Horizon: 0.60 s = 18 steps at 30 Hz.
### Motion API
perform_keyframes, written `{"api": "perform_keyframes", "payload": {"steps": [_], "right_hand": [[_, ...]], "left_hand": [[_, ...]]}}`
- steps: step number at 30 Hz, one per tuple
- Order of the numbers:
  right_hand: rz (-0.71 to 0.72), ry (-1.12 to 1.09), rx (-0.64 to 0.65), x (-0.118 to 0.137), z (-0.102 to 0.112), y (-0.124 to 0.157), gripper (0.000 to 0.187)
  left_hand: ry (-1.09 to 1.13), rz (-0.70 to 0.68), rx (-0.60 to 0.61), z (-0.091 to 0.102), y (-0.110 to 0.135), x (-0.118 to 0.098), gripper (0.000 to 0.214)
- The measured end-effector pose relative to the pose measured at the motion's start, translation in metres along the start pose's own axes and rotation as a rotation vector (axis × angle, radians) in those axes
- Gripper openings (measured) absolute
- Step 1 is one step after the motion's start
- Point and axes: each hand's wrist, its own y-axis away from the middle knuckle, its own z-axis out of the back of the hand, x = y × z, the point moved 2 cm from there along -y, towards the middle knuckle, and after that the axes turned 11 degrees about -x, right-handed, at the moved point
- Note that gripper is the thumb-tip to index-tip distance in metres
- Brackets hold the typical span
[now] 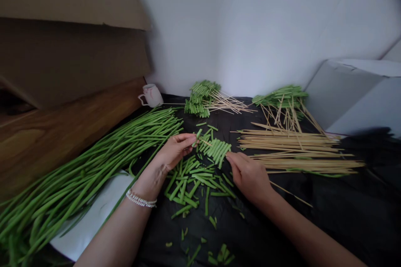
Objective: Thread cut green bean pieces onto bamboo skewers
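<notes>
My right hand [249,173] is closed around a thin wooden skewer [205,142]. Several short green bean pieces [218,151] are threaded side by side along it, close to my right fingers. Between thumb and fingers, my left hand [178,147] pinches one bean piece [196,137] at the skewer's free tip; whether the tip has pierced it I cannot tell. Below both hands lies a loose pile of cut bean pieces [200,177] on the black sheet [260,233].
Long uncut beans [103,162] lie at left, partly over a white surface [97,212]. Filled bean skewers [200,96] and another stack [282,95] stand at the back. Bare skewers [291,144] lie at right. A mug [152,95], a cardboard box [72,41] and a white box [354,91] edge the space.
</notes>
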Motion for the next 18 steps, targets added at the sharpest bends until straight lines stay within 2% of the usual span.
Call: {"api": "perform_keyframes", "payload": {"steps": [6,18], "right_hand": [[0.03,-0.013,-0.031,0.0015,0.0008,-0.0004,0.026],[0.024,-0.007,-0.018,0.0011,-0.0003,0.0003,0.027]], "left_hand": [[0.087,0.084,0.04,-0.0028,0.0019,0.001,0.035],[0.104,0.102,0.036,-0.0043,0.0008,0.0035,0.034]]}}
